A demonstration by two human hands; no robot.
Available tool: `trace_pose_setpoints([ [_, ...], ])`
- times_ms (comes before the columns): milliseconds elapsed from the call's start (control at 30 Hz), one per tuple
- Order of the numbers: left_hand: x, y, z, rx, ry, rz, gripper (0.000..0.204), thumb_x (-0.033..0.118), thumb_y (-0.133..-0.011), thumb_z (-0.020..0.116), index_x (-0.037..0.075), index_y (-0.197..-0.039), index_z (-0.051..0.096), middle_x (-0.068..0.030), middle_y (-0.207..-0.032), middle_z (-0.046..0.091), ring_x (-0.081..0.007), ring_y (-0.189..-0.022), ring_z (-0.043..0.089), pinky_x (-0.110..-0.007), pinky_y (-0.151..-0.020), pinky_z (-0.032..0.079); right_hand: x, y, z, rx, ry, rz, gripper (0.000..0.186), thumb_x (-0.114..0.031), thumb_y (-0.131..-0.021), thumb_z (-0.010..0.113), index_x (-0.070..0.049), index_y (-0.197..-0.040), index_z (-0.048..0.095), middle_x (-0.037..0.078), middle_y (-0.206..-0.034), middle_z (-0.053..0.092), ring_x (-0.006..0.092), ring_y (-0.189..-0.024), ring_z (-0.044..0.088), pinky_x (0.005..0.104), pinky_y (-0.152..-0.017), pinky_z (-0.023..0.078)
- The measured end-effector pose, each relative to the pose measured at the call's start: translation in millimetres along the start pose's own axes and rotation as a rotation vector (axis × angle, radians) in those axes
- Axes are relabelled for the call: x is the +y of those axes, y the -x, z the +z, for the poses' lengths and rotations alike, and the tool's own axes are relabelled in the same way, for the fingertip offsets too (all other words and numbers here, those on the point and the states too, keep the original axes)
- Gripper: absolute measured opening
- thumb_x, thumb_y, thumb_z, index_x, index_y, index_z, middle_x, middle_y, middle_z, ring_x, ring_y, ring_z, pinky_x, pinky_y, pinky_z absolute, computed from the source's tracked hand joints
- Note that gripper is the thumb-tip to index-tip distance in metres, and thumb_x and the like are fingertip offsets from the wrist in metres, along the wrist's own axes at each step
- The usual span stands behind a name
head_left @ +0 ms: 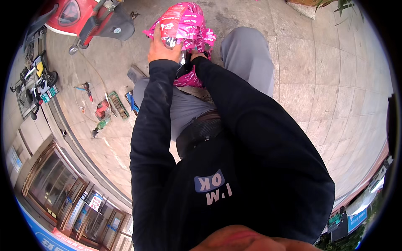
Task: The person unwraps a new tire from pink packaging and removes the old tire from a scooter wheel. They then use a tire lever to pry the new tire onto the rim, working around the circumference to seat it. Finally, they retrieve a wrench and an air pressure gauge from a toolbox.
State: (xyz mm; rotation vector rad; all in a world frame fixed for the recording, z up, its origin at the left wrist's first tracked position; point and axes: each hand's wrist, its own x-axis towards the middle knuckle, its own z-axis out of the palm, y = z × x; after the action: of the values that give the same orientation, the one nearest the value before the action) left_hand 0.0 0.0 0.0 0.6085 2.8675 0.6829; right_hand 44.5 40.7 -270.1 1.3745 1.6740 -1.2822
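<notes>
A round bundle in shiny pink printed plastic wrap [190, 23] stands on the ground in front of me, between my knees. It has a red label on its upper left and loose, ragged strips of wrap on its right. Dark material shows in the gap at its middle. My left hand [162, 49] grips the bundle's left side, thumb stretched up along the label. At the gap, just right of the middle, my right hand [197, 54] reaches in against the wrap. Its fingers are mostly hidden by the bundle and my sleeve.
A red scooter [69, 19] stands at the far left. On the paving left of my leg lie a red power tool [101, 109], a green tray [119, 105], a green bottle [103, 122] and an air tool with a hose [87, 88]. My grey-trousered knee [247, 54] rises beside the bundle.
</notes>
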Motion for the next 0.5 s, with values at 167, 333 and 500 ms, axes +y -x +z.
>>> trace_pose_setpoints([
  [167, -15, 5, 8, 0.111, 0.046, 0.062, 0.093, 0.036, -0.071, 0.084, 0.017, -0.151, 0.040, -0.0261, -0.127, 0.061, -0.0433, -0.115, 0.061, -0.047, -0.097, 0.050, -6, -4, -27, 0.033, -0.011, -0.307, 0.065, -0.053, -0.105, 0.030, -0.001, -0.134, 0.056, 0.028, -0.131, 0.062, 0.0427, -0.121, 0.061, 0.0517, -0.104, 0.048],
  [333, -25, 3, -6, 0.063, 0.034, 0.033, 0.092, 0.034, -0.072, 0.085, 0.005, -0.149, 0.042, -0.0220, -0.138, 0.058, -0.0377, -0.123, 0.059, -0.041, -0.102, 0.048, 7, -10, 36, 0.046, -0.189, 0.102, 0.074, -0.063, -0.098, 0.043, 0.000, -0.132, 0.062, 0.027, -0.133, 0.061, 0.0440, -0.125, 0.058, 0.0488, -0.108, 0.044],
  [500, -32, 5, 0, 0.094, 0.005, 0.046, 0.093, 0.036, -0.071, 0.085, 0.010, -0.149, 0.043, -0.0239, -0.130, 0.062, -0.0400, -0.117, 0.062, -0.044, -0.099, 0.050, 12, 3, 35, 0.026, -0.134, 0.079, 0.076, -0.064, -0.098, 0.039, 0.001, -0.131, 0.062, 0.029, -0.134, 0.060, 0.0445, -0.127, 0.056, 0.0495, -0.109, 0.043],
])
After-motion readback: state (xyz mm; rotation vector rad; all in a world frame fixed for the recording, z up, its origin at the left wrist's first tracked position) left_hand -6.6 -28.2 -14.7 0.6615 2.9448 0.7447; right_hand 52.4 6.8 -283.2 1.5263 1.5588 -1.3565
